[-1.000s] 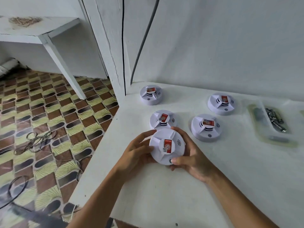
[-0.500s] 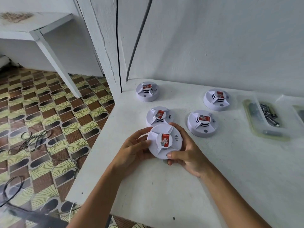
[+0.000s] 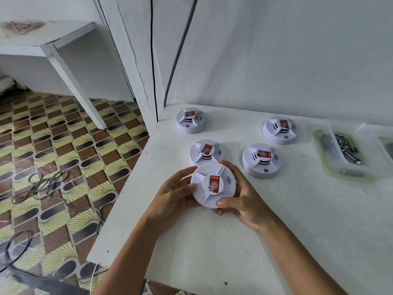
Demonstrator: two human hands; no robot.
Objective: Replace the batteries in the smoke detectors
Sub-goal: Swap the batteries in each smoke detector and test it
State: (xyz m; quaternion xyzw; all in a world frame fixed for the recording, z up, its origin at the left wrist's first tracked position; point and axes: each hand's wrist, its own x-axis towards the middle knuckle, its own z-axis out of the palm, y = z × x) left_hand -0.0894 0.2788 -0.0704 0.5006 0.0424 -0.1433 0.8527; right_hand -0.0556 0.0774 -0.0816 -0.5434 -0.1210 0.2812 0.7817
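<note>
One smoke detector (image 3: 213,185) is gripped at its rim between the left hand (image 3: 173,195) and right hand (image 3: 244,201), just above the bench (image 3: 234,252), probably so its cover can be twisted off; four others are left behind it.

Five round white smoke detectors, each face-up with a raised ribbed centre and a red label on top, are on the white table, and all appear closed. One detector (image 3: 213,185) is nearest the viewer, gripped at its rim from both sides, its far edge just beside or overlapping the second detector (image 3: 205,151) behind it. A third detector (image 3: 261,160) sits to the right of that one, a fourth detector (image 3: 279,129) lies farther back on the right, and a fifth detector (image 3: 190,120) rests in the back-left corner by the wall.
</note>
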